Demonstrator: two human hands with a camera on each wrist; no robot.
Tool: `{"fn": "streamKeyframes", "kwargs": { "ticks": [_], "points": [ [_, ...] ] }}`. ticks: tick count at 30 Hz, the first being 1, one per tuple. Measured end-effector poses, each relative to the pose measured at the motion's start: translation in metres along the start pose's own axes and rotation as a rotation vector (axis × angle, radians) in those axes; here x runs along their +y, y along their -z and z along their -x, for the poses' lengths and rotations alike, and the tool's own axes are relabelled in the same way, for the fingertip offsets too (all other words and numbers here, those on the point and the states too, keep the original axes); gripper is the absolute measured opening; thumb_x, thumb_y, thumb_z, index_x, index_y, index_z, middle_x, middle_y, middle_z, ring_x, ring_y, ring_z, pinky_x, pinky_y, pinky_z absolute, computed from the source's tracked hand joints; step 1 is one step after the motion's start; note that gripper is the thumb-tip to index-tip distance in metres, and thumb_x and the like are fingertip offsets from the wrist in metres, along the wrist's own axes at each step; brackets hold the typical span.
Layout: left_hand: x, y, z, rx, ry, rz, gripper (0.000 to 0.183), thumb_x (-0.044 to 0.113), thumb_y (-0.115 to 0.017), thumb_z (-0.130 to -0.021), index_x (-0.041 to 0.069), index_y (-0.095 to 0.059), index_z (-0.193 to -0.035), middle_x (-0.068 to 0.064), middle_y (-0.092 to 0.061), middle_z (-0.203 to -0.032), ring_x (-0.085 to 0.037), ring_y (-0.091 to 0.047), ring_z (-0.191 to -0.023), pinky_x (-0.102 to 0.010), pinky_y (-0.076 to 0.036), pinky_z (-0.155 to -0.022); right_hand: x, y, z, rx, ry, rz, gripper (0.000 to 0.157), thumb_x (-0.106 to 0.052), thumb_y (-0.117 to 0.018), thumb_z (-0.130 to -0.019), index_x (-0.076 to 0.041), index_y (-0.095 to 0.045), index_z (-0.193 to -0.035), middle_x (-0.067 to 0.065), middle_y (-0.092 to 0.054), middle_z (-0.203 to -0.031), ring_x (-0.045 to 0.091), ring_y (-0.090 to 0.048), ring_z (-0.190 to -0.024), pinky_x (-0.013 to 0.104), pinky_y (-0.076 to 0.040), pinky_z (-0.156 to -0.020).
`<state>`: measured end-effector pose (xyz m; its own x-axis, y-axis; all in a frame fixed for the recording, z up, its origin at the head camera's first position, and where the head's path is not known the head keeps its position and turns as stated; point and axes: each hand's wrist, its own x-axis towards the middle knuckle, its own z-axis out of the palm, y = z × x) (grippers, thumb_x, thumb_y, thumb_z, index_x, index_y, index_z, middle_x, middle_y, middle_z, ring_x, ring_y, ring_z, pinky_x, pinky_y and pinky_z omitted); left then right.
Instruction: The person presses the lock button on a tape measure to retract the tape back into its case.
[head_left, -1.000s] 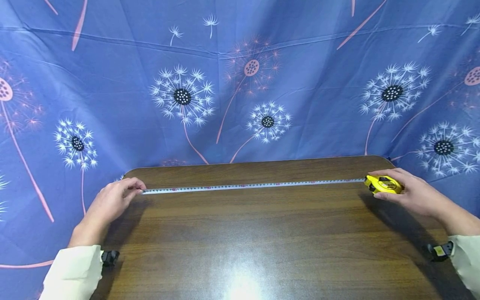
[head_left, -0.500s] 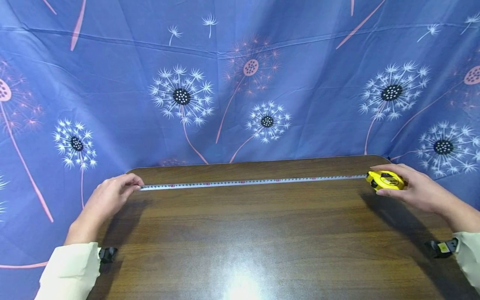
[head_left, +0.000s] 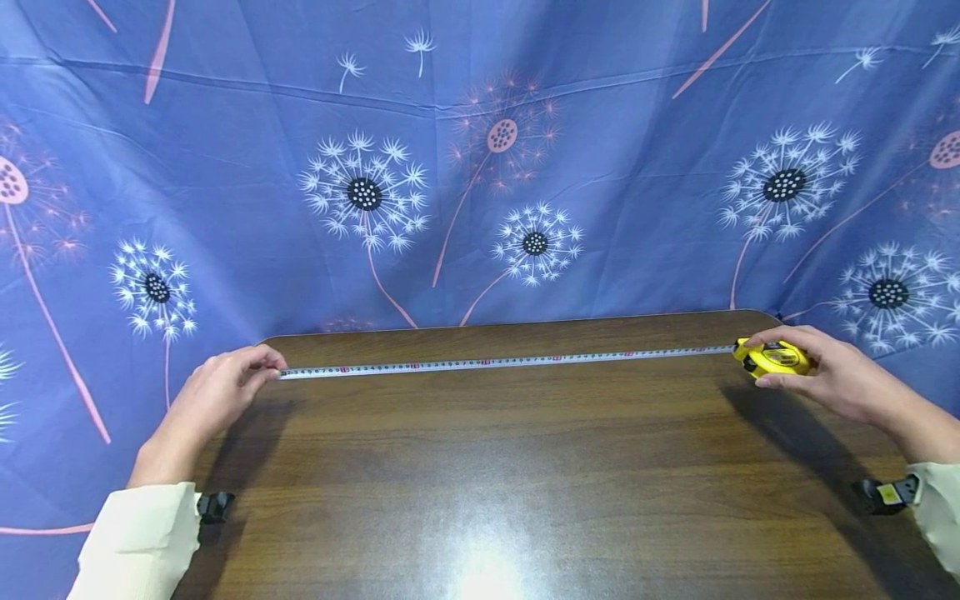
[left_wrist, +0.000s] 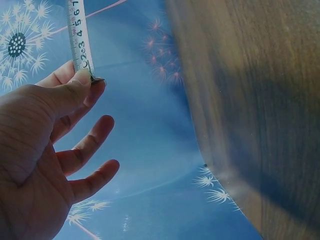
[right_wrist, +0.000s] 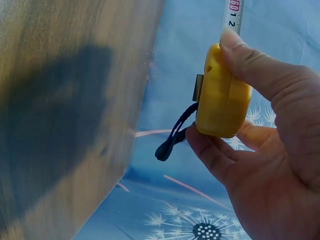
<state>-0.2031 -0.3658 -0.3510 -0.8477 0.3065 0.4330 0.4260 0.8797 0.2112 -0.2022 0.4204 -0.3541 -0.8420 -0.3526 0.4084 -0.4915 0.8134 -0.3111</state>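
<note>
A yellow tape measure [head_left: 777, 358] sits in my right hand [head_left: 847, 375], held between thumb and fingers. Its pale blade [head_left: 517, 362] runs stretched out across the table to my left hand [head_left: 217, 392]. In the left wrist view, thumb and index finger pinch the blade's end [left_wrist: 86, 65] by its metal hook, while the other fingers are spread. The right wrist view shows the case [right_wrist: 222, 95] edge-on, my thumb at the blade's mouth just past the 60 mark. A black wrist strap [right_wrist: 175, 135] and a metal clip [right_wrist: 198, 88] show on the case.
Under the blade lies a brown wood-grain table [head_left: 480, 458] with rounded far corners. A blue cloth [head_left: 615, 167] with a dandelion print hangs behind it and along the sides. Each sleeve cuff has a small black device [head_left: 216, 507] beside it.
Both hands have shifted slightly away from me, and the tape measure a little to the right. The blade has moved up toward the far edge and is a bit longer.
</note>
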Motion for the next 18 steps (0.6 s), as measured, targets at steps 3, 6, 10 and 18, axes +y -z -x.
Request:
{"fn": "streamKeyframes", "kwargs": {
  "ticks": [3,6,10,18],
  "points": [
    [-0.0004,0.0003,-0.0007,-0.001,-0.004,-0.007,0.014,0.007,-0.075,-0.093,0.019,-0.072,-0.099,0.001,-0.075,-0.091,-0.026,-0.069,-0.079,-0.051,-0.048,-0.064,0.0011,0.0001,0.0002,0.004,0.018,0.009,0.055,-0.001,-0.092,-0.072,-0.017,-0.07,-0.12,-0.01,-0.057,-0.115,-0.004,-0.047,-0.094,0.017,-0.039,-0.069],
    [-0.0003,0.0005,-0.001,-0.002,-0.005,-0.011,0.014,0.007,-0.075,-0.093,0.019,-0.072,-0.099,0.001,-0.075,-0.092,-0.027,-0.069,-0.08,-0.05,-0.048,-0.064,0.0022,-0.0006,-0.0001,0.013,0.045,-0.001,0.054,0.0,-0.091,-0.072,-0.017,-0.072,-0.119,-0.015,-0.055,-0.118,-0.006,-0.046,-0.1,0.015,-0.038,-0.074],
    [0.0006,0.001,-0.001,-0.01,-0.004,-0.011,0.014,0.007,-0.075,-0.094,0.019,-0.071,-0.099,0.001,-0.075,-0.092,-0.025,-0.069,-0.079,-0.049,-0.048,-0.064,0.0036,-0.002,0.0003,0.025,0.088,0.0,0.051,0.002,-0.09,-0.071,-0.017,-0.073,-0.115,-0.019,-0.052,-0.12,-0.009,-0.043,-0.107,0.013,-0.037,-0.078],
    [0.0033,0.0026,-0.0012,-0.022,-0.007,-0.014,0.014,0.008,-0.075,-0.094,0.02,-0.071,-0.098,0.003,-0.074,-0.09,-0.02,-0.066,-0.076,-0.045,-0.046,-0.061,0.0049,-0.0093,0.002,0.05,0.139,-0.04,0.049,0.01,-0.087,-0.067,-0.015,-0.076,-0.108,-0.009,-0.06,-0.114,-0.01,-0.043,-0.111,0.008,-0.031,-0.085]
  ]
}}
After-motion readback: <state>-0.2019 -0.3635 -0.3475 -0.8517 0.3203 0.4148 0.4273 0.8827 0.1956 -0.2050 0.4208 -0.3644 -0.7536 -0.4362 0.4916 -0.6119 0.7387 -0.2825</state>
